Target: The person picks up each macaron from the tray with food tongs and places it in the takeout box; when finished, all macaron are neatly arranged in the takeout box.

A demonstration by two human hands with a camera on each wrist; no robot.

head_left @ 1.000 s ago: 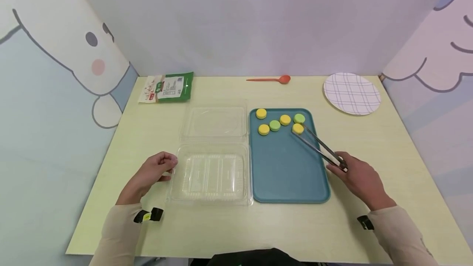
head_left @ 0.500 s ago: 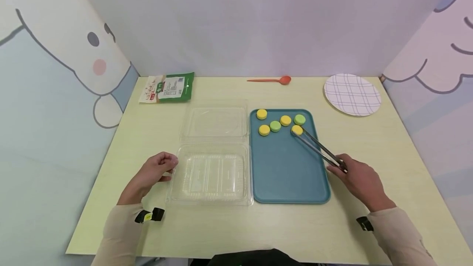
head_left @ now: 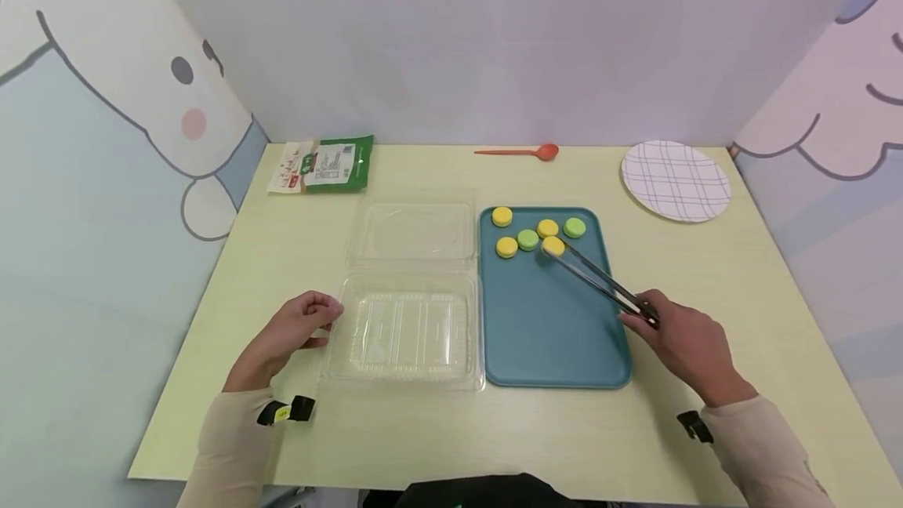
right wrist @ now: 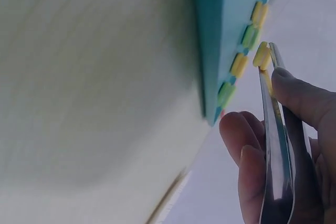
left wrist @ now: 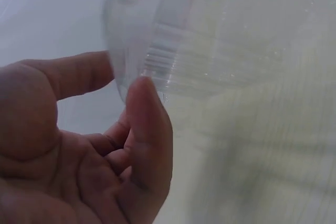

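Observation:
My right hand point(head_left: 690, 345) holds metal tongs point(head_left: 639, 308). Their tips have a yellow macaron point(head_left: 553, 246) between them, over the upper part of the blue tray point(head_left: 557, 335); the right wrist view shows this macaron point(right wrist: 261, 56) between the two tips, beyond the tray's edge. Several more yellow and green macarons lie along the tray's far end, among them a green macaron point(head_left: 574, 227) at the right. To the left, my left hand point(head_left: 292, 328) pinches the side rim of a clear plastic clamshell box point(head_left: 409, 328). Thumb and finger meet the rim in the left wrist view. The box lies unfolded.
Behind the tray lies an orange-red spoon point(head_left: 518, 153). A checked plate point(head_left: 676, 181) is at the back right, a green and white packet point(head_left: 323, 165) at the back left. The box lid point(head_left: 415, 232) lies flat behind its base, close beside the tray.
The tongs have shifted left with the yellow macaron, away from the green one at the right and toward the middle of the group. My left hand stays at the box rim.

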